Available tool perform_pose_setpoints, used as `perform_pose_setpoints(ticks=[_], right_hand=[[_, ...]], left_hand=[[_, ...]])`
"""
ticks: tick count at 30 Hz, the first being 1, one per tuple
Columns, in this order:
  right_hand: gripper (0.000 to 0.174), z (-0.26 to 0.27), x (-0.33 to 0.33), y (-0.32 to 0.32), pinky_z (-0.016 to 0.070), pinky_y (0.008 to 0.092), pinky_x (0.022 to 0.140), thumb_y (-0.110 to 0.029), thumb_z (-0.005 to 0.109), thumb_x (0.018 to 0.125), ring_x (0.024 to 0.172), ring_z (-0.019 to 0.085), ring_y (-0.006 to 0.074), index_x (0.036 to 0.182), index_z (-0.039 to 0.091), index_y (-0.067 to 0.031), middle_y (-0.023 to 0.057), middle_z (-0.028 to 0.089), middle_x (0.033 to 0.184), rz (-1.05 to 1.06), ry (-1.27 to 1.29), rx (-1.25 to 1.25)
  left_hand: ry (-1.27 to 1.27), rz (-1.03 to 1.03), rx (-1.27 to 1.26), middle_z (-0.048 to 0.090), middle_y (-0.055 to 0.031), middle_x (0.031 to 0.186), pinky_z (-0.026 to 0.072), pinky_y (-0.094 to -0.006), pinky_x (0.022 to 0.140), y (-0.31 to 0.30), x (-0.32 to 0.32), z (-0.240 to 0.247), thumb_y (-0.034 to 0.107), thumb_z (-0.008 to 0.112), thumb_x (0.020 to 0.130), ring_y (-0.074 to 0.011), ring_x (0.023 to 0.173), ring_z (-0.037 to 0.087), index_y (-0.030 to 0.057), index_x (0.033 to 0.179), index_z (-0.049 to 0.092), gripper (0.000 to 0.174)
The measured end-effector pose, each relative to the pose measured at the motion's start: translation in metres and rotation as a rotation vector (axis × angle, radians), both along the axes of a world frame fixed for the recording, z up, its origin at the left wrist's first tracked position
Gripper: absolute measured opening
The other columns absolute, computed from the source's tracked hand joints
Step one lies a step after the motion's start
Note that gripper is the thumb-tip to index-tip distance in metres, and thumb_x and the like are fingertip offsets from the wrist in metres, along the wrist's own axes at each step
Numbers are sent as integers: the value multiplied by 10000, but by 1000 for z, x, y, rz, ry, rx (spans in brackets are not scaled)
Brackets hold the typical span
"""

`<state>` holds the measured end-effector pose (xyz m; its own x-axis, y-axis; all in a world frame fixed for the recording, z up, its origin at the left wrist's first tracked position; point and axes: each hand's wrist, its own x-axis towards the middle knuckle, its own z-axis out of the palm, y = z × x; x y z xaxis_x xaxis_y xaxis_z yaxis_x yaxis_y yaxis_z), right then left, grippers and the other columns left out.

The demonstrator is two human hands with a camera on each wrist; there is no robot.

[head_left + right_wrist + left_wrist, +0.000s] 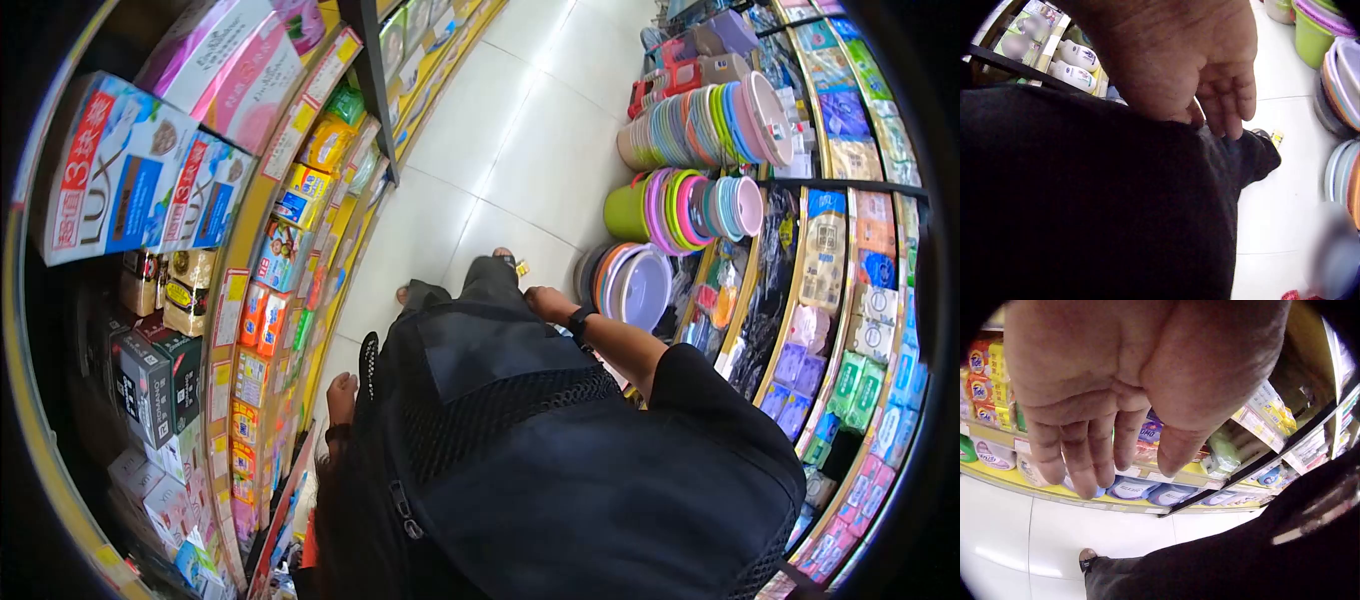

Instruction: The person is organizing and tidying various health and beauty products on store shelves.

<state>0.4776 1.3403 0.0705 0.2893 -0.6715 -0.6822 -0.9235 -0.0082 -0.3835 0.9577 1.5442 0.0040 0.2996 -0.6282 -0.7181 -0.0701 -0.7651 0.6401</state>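
The left hand hangs low beside the left shelf in the head view. Its palm and loosely extended fingers show in the left wrist view, holding nothing, with packets of Tide and white-blue bottles behind them. The right hand hangs at the person's right side, close to the stacked basins but apart from them. In the right wrist view the same hand has relaxed, slightly bent fingers beside dark clothing; its thumb is partly hidden, and whether it touches the cloth I cannot tell.
A tiled aisle floor runs between two shelves. On the left stand LUX boxes and soap packets. Along the right are stacked buckets, coloured baskets and tissue packs. A black bag covers the person's front.
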Motion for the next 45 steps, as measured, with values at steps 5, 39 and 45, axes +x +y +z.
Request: perform_pose_setpoints(ticks=[5,39,45], right_hand=[[247,-29,-11,40,485,463,773,-227,536,821,890,630,378,941,653,-45,211,659,929,-20,-8,27],[349,79,159,-387,457,233,627,-108,563,875,810,554,108,1203,505,-5,68,572,1012,122,-869,-36],[335,132,203,-433,424,231,675,-125,553,891,770,515,104,1203,502,-14,54,575,962,312,-880,-140]], left_hand=[[-30,7,-7,623,-186,1094,500,-297,816,-37,7,48,216,628,873,-197,942,625,-118,1220,496,499],[-445,452,231,617,-217,1122,427,-432,962,-22,-246,-5,442,528,859,-357,1084,560,-21,1047,646,513],[-136,532,363,592,-201,1195,412,-413,995,-45,-385,-40,453,562,830,-346,1139,538,4,1123,634,540]])
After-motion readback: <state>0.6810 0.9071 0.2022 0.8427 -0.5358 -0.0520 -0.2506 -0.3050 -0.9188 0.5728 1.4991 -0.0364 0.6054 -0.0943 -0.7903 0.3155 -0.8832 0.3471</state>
